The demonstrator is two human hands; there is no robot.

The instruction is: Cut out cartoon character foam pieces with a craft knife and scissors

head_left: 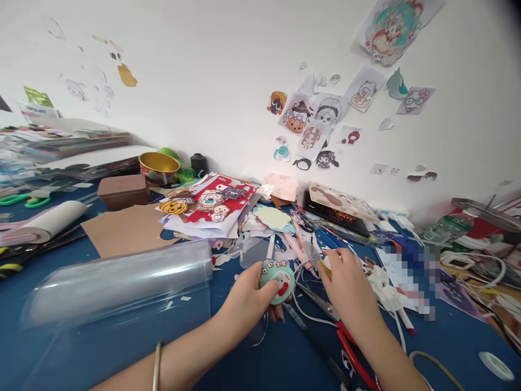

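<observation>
My left hand (254, 290) grips a round teal cartoon cutout (280, 282), its thumb pressed on the front. A pink bow, a white face and a red mouth show on the cutout. To the right, my right hand (345, 282) is closed over a small yellow and white thing (326, 264), mostly hidden by the fingers. Beneath the right hand and forearm lie red-handled pliers (345, 347), partly covered. A white cable (309, 317) runs between the two hands. Clear plastic scraps (252, 250) lie just beyond the left hand.
A clear plastic roll (122, 282) stretches across the left of the blue table. Behind it are brown card (126, 231), a brown box (124, 191) and a gold bowl (158, 167). Red paper with cutouts (244, 190) lies mid-back. At right stands a green bottle (448, 228).
</observation>
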